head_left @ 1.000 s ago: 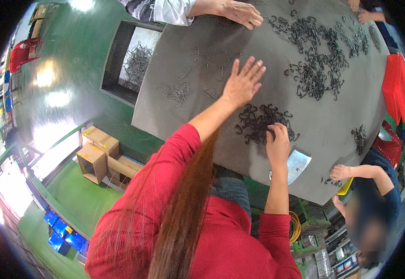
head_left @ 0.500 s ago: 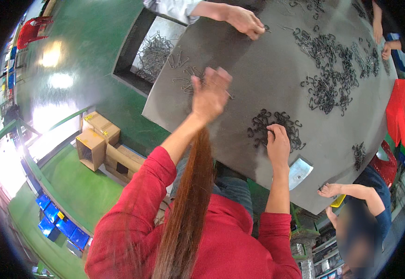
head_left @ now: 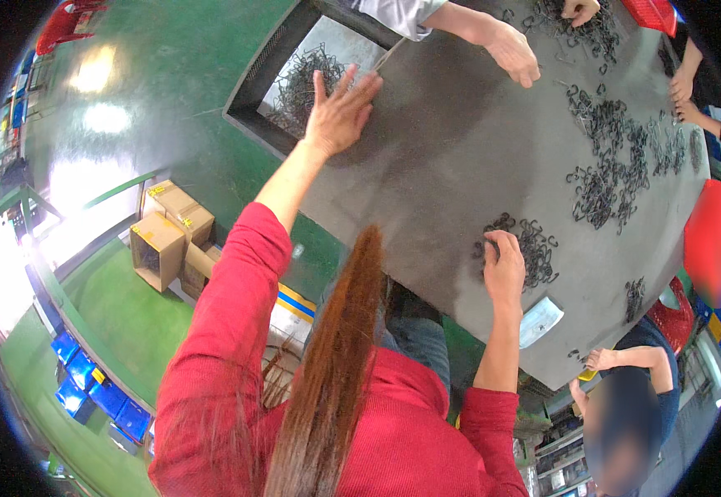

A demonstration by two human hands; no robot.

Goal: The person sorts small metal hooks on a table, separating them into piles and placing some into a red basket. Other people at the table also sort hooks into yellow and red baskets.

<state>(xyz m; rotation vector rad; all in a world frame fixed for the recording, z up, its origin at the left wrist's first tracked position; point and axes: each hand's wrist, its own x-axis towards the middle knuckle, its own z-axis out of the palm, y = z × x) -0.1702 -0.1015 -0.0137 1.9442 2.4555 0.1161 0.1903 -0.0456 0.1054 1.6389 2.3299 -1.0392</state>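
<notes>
My left hand (head_left: 340,114) is open, its fingers spread over the table edge beside a dark-rimmed bin (head_left: 249,103). Thin metal hooks (head_left: 304,79) lie tangled on the bin's pale bottom, partly behind my fingers. At the near side of the grey table (head_left: 418,190), my right hand (head_left: 505,269) has thumb and forefinger pinched at the left of a small pile of dark S-shaped hooks (head_left: 536,248). What sits in the pinch is too small to make out. A pale blue-white sheet or mask-like piece (head_left: 540,321) lies right of my right wrist.
Larger heaps of dark hooks (head_left: 613,170) cover the table's right part. A co-worker's hand (head_left: 514,54) reaches over the far side; other hands (head_left: 684,87) work at the right edge. Another person (head_left: 626,398) sits at lower right. Cardboard boxes (head_left: 162,244) stand on the floor at left.
My left hand has moved left and away from me, off the table to the bin. The loose hooks under it are gone from the tabletop. The co-worker's far hand has shifted right.
</notes>
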